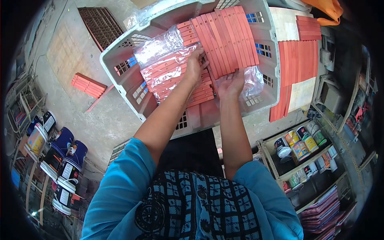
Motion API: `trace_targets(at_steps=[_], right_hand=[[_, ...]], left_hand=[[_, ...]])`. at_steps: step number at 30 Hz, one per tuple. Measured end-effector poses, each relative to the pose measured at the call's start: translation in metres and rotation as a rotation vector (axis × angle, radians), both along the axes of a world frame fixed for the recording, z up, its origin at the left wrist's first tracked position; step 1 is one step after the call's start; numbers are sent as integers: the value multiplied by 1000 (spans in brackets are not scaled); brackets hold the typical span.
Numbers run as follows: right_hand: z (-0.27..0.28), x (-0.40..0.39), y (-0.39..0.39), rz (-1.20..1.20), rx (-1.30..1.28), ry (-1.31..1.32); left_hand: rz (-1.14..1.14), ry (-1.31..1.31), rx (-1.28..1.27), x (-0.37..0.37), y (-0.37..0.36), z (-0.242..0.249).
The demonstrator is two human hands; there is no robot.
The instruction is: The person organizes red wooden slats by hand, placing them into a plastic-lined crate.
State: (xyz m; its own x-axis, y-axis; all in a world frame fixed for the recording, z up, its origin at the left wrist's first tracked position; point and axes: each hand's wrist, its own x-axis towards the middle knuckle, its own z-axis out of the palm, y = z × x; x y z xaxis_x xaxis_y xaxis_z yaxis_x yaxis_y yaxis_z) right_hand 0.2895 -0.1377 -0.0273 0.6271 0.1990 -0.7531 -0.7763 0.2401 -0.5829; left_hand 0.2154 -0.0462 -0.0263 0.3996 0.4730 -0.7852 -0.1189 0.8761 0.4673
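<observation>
A stack of red-painted wooden slats (pixel 226 42), with small holes, lies tilted over the right part of a grey plastic crate (pixel 276 76). My left hand (pixel 195 66) grips its left edge, fingers partly hidden. At its lower edge my right hand (pixel 232 83) holds it from below, palm up, with the fingertips hidden under the slats. Beside it, more red slats in clear plastic wrap (pixel 166 70) fill the crate's left part. Clear plastic (pixel 253 82) also shows under the stack on the right.
Right of the crate, rows of red slats (pixel 298 60) lie on pale boards. A small slat bundle (pixel 89 85) and a brown lattice tray (pixel 100 26) are on the left. Paint buckets (pixel 72 154) stand lower left; a shelf of paint cans (pixel 300 150) stands lower right.
</observation>
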Motion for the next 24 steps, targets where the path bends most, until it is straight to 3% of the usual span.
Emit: trace_targets(at_steps=[10,12,13,16,17,20,24], right_hand=[[2,4,-18,100,-122,47],[8,5,-21,98,-220,107],[5,3,-21,32,-295,-38],[5,-12,-18,373,-690,-838],[13,-18,-12,486,-646,-991],[15,-39,29,881,-317,-990],[-20,-75,95,1364,-366,-1354]], left_hand=[[-60,18,79,-7,-5,4],[-193,127,223,-23,-13,-6],[-242,194,340,-35,-19,-6],[-308,354,554,-78,-35,-4],[-303,380,560,-94,-39,-4],[-278,440,486,-133,-42,14],[-221,549,493,-167,-41,19]])
